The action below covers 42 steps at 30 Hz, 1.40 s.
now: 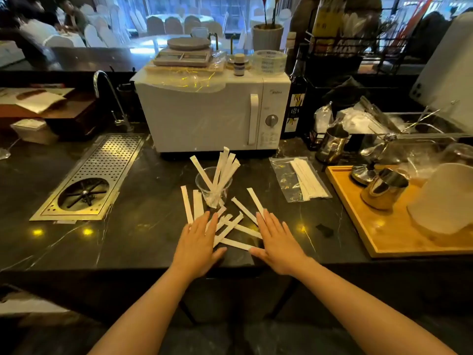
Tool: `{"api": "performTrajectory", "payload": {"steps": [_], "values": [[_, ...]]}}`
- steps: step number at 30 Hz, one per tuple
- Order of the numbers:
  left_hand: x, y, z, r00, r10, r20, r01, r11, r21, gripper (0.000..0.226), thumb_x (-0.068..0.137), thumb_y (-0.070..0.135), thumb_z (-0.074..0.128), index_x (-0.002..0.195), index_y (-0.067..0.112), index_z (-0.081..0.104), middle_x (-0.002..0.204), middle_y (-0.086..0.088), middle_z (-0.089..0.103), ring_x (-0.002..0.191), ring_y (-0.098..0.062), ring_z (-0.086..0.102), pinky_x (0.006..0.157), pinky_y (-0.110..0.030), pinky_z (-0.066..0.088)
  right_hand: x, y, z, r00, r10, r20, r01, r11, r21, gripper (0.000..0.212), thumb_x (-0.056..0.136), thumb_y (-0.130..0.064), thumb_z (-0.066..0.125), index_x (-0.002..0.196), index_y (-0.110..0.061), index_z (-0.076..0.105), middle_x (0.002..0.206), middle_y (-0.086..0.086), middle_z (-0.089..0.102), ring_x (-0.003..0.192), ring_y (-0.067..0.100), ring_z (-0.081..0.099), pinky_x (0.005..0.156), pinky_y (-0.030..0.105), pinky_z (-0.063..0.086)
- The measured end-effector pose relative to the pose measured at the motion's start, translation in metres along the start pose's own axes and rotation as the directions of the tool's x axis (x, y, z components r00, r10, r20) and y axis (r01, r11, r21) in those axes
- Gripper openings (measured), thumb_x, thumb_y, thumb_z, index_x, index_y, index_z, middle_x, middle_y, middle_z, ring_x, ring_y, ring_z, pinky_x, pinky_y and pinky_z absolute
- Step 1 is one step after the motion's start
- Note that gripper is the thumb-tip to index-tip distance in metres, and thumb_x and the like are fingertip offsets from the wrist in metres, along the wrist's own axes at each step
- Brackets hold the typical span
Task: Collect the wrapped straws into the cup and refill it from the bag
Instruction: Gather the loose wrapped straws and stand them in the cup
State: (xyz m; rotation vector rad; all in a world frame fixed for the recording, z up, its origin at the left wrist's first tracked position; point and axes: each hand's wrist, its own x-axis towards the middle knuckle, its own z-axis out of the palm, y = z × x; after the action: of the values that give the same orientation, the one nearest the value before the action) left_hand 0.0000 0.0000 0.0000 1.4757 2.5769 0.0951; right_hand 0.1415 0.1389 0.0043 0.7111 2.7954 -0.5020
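Observation:
A clear glass cup (pixel 214 190) stands upright on the dark counter in front of the microwave, with several white wrapped straws leaning in it. Several more wrapped straws (pixel 231 228) lie scattered on the counter just in front of the cup. My left hand (pixel 198 244) rests flat and open at the left of the pile, fingertips on the straws. On the right side of the pile my right hand (pixel 277 243) lies flat and open. A clear zip bag (pixel 299 178) holding more wrapped straws lies flat to the right of the cup.
A white microwave (pixel 212 111) stands behind the cup. A perforated metal drain tray (pixel 89 178) is set into the counter at left. A wooden tray (pixel 384 221) with metal pitchers stands at right. The counter's front edge runs just below my wrists.

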Motion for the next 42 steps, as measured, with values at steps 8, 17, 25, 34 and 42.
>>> {"api": "performTrajectory", "payload": {"steps": [8, 17, 25, 34, 42], "values": [[-0.011, -0.026, 0.006, 0.971, -0.232, 0.052, 0.230, 0.972, 0.041, 0.079, 0.084, 0.056, 0.043, 0.143, 0.013, 0.014, 0.147, -0.008, 0.030, 0.132, -0.025, 0.033, 0.104, -0.038, 0.033, 0.057, -0.022, -0.018, 0.965, -0.253, 0.074, 0.263, 0.943, -0.204, 0.074, 0.090, -0.018, 0.054, 0.148, -0.015, 0.008, 0.158, 0.007, 0.013, 0.145, 0.024, 0.014, 0.117, 0.036, 0.017], [-0.005, -0.029, 0.009, 0.925, -0.357, 0.126, 0.353, 0.934, 0.058, 0.062, 0.080, 0.060, 0.047, 0.120, 0.013, 0.042, 0.125, -0.007, 0.049, 0.114, -0.023, 0.047, 0.093, -0.036, 0.040, 0.101, -0.054, -0.030, 0.914, -0.325, 0.244, 0.392, 0.864, -0.315, 0.057, 0.083, -0.002, 0.058, 0.136, -0.010, 0.038, 0.144, 0.010, 0.041, 0.130, 0.030, 0.039, 0.106, 0.041, 0.040], [0.006, -0.025, 0.011, 0.941, -0.321, 0.111, 0.315, 0.947, 0.066, 0.052, 0.087, 0.051, 0.043, 0.120, 0.011, 0.044, 0.124, -0.009, 0.052, 0.114, -0.026, 0.047, 0.093, -0.037, 0.039, 0.118, -0.064, -0.029, 0.887, -0.332, 0.322, 0.431, 0.844, -0.319, 0.054, 0.080, -0.001, 0.062, 0.131, -0.010, 0.047, 0.134, 0.010, 0.049, 0.120, 0.030, 0.050, 0.097, 0.039, 0.048], [0.013, -0.022, 0.012, 0.963, -0.233, 0.134, 0.228, 0.972, 0.052, 0.034, 0.091, 0.038, 0.044, 0.110, 0.011, 0.052, 0.119, -0.009, 0.059, 0.110, -0.028, 0.053, 0.088, -0.037, 0.040, 0.115, -0.068, -0.026, 0.863, -0.364, 0.351, 0.487, 0.784, -0.385, 0.032, 0.085, -0.004, 0.057, 0.117, -0.006, 0.056, 0.120, 0.015, 0.057, 0.108, 0.030, 0.056, 0.089, 0.036, 0.048], [0.012, -0.013, 0.006, 0.973, -0.174, 0.150, 0.163, 0.983, 0.082, 0.026, 0.093, 0.021, 0.037, 0.108, 0.005, 0.052, 0.116, -0.016, 0.061, 0.103, -0.034, 0.058, 0.082, -0.039, 0.043, 0.110, -0.065, -0.024, 0.855, -0.408, 0.320, 0.513, 0.758, -0.403, 0.025, 0.089, -0.008, 0.052, 0.112, -0.005, 0.061, 0.111, 0.016, 0.064, 0.100, 0.030, 0.059, 0.084, 0.036, 0.050]]}}
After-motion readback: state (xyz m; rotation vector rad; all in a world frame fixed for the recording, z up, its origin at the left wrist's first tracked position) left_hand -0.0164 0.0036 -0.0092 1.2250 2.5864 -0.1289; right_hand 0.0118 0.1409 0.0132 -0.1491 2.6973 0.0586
